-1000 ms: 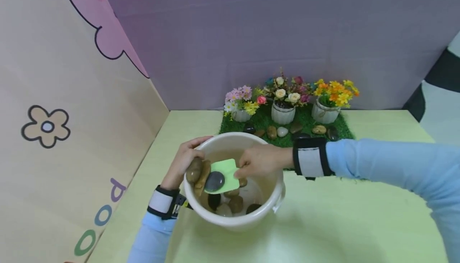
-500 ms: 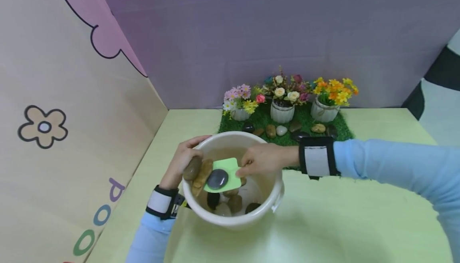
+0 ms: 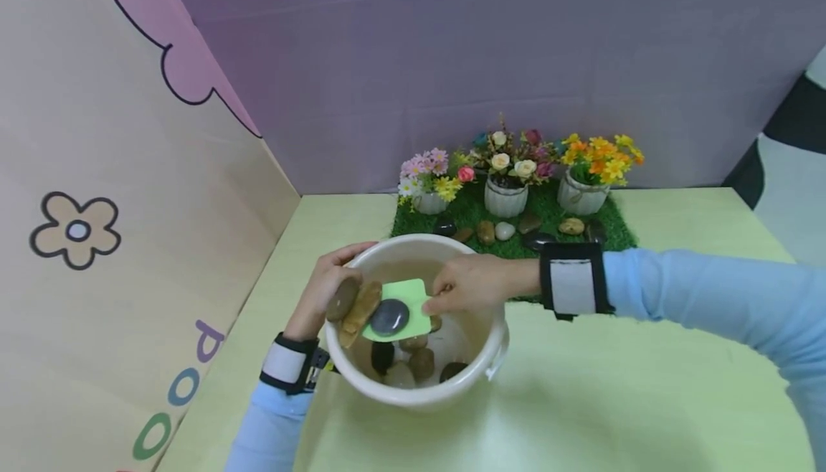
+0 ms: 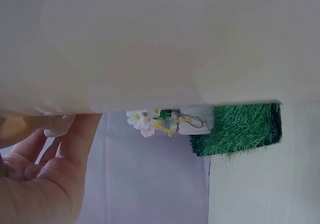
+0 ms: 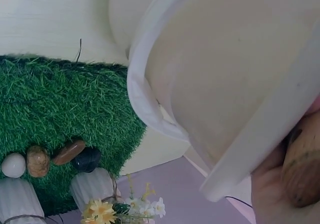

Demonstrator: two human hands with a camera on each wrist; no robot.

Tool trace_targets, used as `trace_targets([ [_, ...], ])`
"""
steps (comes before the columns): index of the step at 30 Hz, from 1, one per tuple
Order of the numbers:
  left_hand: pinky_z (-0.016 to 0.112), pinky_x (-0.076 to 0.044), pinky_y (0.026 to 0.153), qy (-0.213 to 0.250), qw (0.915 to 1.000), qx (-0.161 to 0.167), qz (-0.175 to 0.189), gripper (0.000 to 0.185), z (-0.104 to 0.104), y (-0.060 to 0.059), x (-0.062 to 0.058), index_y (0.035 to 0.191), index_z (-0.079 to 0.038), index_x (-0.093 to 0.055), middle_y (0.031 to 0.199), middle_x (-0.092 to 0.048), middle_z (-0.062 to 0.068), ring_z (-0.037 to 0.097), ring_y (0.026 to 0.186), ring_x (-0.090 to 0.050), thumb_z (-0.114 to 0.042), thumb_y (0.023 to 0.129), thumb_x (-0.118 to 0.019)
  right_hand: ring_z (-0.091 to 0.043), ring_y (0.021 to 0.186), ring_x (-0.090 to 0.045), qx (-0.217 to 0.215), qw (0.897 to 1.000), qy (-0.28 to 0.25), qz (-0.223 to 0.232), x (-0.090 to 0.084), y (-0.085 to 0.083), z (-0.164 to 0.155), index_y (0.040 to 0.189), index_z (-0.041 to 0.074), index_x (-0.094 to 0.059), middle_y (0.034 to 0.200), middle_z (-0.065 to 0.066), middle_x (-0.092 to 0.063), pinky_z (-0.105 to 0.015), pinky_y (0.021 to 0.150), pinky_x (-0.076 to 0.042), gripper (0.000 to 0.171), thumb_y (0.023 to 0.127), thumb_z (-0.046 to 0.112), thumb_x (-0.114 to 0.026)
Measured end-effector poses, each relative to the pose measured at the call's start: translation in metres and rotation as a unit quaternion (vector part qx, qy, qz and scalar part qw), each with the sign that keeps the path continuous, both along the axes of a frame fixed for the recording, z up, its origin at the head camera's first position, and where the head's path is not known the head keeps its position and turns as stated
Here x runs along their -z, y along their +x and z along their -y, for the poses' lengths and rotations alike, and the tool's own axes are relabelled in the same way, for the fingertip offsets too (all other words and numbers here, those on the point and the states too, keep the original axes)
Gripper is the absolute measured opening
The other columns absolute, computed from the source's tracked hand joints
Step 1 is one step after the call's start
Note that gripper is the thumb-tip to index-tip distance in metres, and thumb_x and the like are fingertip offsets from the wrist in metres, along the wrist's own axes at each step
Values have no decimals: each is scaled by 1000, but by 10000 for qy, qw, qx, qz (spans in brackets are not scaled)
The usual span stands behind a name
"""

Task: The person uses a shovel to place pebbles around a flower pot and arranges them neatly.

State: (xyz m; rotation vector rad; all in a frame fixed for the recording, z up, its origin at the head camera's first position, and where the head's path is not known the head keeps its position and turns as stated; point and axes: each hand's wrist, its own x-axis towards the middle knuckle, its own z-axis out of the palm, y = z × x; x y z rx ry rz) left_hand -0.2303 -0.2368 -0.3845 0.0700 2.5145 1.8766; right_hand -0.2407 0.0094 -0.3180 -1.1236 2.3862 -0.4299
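Observation:
In the head view my left hand point(image 3: 323, 287) grips the left rim of a cream bucket point(image 3: 418, 398). By its thumb, a rounded brown stone point(image 3: 343, 298) and a flatter tan stone point(image 3: 361, 312) lean at the rim. My right hand point(image 3: 473, 284) reaches over the bucket and pinches the edge of a light green square sheet point(image 3: 416, 298). A smooth dark grey stone point(image 3: 390, 317) lies on the sheet. Several more stones point(image 3: 422, 363) are at the bucket's bottom. The left wrist view shows my left hand point(image 4: 55, 184) below the bucket wall.
Behind the bucket, a green artificial grass mat point(image 3: 622, 232) bears several stones point(image 3: 505, 231) and flowerpots with pink point(image 3: 431, 201), cream point(image 3: 506, 196) and orange-yellow flowers point(image 3: 583, 194). The bucket's handle joint point(image 3: 497, 366) is at its right. A patterned wall point(image 3: 161, 242) borders the table's left side.
The tan stone beside my left thumb has turned to show more of its broad face. The green sheet and grey stone have shifted slightly. Both hands keep their holds; the view has drifted a little.

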Motion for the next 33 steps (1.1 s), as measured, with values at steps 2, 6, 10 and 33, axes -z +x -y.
trace_targets([
  [2, 33, -39, 90, 10, 10000, -26, -14, 53, 0, 0, 0, 119, -15, -62, 119, -61, 7, 22, 107, -53, 0, 69, -50, -5, 46, -32, 48, 10000, -15, 14, -1, 1, 1, 61, 18, -58, 50, 9, -38, -18, 46, -27, 35, 88, 41, -53],
  [6, 34, -40, 90, -26, 10000, -81, -18, 53, 0, 1, 0, 118, -16, -63, 118, -62, 6, 22, 105, -55, 0, 69, -51, -5, 45, -31, 61, 9998, -139, 85, 1, 0, 5, 59, 19, -58, 49, 9, -37, -18, 46, -25, 35, 89, 38, -53],
  [10, 34, -39, 92, -44, 9999, -90, 4, 51, -1, 0, 0, 118, -15, -63, 118, -62, 6, 22, 107, -54, 0, 70, -51, -5, 44, -30, 61, 9995, -240, 179, 2, 0, 8, 56, 20, -53, 48, 9, -37, -18, 45, -24, 36, 89, 36, -54],
  [33, 30, -45, 88, 1122, 9935, 197, -73, 48, -11, 14, -13, 124, 4, -52, 119, -57, 20, 19, 99, -57, 8, 76, -47, -4, 44, -37, 159, 9979, -479, 411, 5, 3, 15, 60, 18, -61, 49, 9, -45, -16, 44, -29, 34, 89, 35, -54],
])
